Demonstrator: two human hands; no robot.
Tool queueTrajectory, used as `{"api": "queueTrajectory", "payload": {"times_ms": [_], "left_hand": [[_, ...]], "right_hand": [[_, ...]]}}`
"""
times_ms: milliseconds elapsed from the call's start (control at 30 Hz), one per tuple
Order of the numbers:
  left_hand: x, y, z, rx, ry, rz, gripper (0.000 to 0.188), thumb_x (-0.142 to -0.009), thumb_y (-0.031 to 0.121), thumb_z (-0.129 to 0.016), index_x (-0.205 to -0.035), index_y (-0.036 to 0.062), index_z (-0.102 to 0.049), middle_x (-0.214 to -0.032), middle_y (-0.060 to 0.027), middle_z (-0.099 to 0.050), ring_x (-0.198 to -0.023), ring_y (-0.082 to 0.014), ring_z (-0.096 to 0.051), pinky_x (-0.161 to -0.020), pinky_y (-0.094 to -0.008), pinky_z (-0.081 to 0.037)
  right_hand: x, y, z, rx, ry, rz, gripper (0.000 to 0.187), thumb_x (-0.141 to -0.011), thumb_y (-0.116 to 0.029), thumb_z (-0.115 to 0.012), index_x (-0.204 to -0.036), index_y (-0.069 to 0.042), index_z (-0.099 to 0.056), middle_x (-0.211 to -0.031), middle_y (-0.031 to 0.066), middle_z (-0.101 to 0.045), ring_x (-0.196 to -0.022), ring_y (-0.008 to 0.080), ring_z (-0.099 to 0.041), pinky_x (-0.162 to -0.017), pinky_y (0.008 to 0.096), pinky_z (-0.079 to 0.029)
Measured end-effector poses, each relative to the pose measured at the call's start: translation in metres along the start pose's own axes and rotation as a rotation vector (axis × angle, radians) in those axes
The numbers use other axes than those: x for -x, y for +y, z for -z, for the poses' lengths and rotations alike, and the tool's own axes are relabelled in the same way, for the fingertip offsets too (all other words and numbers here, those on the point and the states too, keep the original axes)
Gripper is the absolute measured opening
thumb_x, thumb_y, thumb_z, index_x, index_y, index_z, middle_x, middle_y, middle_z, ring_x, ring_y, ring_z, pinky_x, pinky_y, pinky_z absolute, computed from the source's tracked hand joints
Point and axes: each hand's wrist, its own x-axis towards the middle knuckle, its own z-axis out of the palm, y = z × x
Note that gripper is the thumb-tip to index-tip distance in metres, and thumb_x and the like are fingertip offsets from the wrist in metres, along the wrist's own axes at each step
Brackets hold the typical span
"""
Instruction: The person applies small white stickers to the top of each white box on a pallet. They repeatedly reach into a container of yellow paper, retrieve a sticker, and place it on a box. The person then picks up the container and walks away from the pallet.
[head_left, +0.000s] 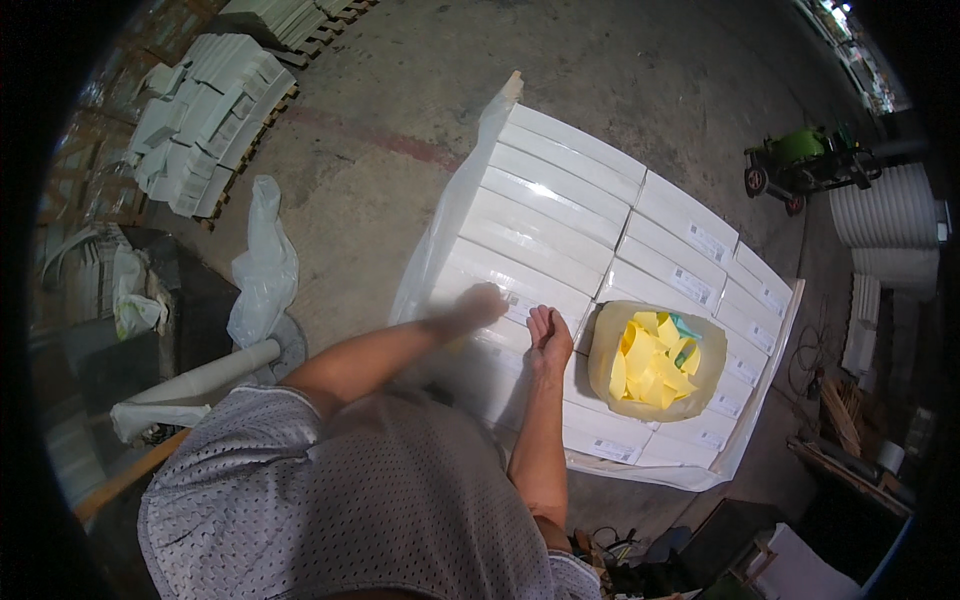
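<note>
Rows of long white boxes (545,205) lie side by side in a stack in front of me, clear film over part of them. My left hand (485,304) is over a near box at the left, right beside a printed white label (517,308). Motion smears its fingers. To the right of that label is my right hand (551,343), palm turned left, its fingers apart and slightly bent with nothing seen in them. A translucent cut-open plastic tub (605,340) sits on the boxes to its right, holding crumpled yellow paper strips (655,365) and a teal strip (684,327).
Clear plastic film (265,265) lies on the concrete floor to the left, near a white roll (200,378). Another pallet of white pieces (215,110) stands at the far left. A green wheeled machine (800,150) is at the far right.
</note>
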Motion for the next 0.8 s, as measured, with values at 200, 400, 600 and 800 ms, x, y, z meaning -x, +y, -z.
{"api": "queueTrajectory", "payload": {"times_ms": [200, 400, 600, 800], "left_hand": [[0.029, -0.039, 0.027, -0.198, 0.241, -0.399, 0.028, -0.08, 0.026, -0.054, -0.083, -0.0005, -0.061, -0.067, -0.0126, -0.064, -0.064, -0.0265, -0.061, -0.065, -0.0388, -0.049], [0.066, -0.051, 0.042, 0.439, 0.118, -0.047, 0.021, -0.083, 0.023, -0.058, -0.087, 0.0037, -0.064, -0.071, -0.0095, -0.063, -0.056, -0.0162, -0.051, -0.054, -0.0306, -0.042], [0.099, -0.045, 0.063, 1.151, -0.012, 0.363, 0.024, -0.084, 0.026, -0.062, -0.089, 0.0022, -0.064, -0.075, -0.0101, -0.063, -0.057, -0.0154, -0.051, -0.052, -0.0289, -0.041], [0.116, -0.052, 0.077, 1.28, -0.042, 0.232, 0.023, -0.089, 0.021, -0.055, -0.099, 0.001, -0.061, -0.08, -0.0125, -0.063, -0.058, -0.0161, -0.053, -0.053, -0.0284, -0.042]], "right_hand": [[0.004, 0.04, -0.045, 0.022, -0.177, -0.144, 0.031, -0.094, -0.016, -0.053, -0.116, 0.006, -0.052, -0.117, 0.0193, -0.06, -0.109, 0.0301, -0.06, -0.093, 0.0358, -0.052], [0.005, 0.059, -0.069, 0.058, -0.409, -0.235, 0.033, -0.094, -0.014, -0.052, -0.119, 0.008, -0.051, -0.116, 0.0174, -0.059, -0.105, 0.0288, -0.06, -0.091, 0.0345, -0.051], [0.009, -0.009, 0.009, -0.231, 0.14, 0.264, 0.026, -0.092, -0.021, -0.053, -0.104, 0.001, -0.057, -0.101, 0.011, -0.064, -0.104, 0.0239, -0.062, -0.092, 0.0336, -0.05], [0.033, 0.002, 0.034, -0.027, 0.157, 0.452, 0.017, -0.092, -0.017, -0.053, -0.09, -0.001, -0.059, -0.082, 0.0062, -0.062, -0.075, 0.0174, -0.061, -0.067, 0.0278, -0.049]]}}
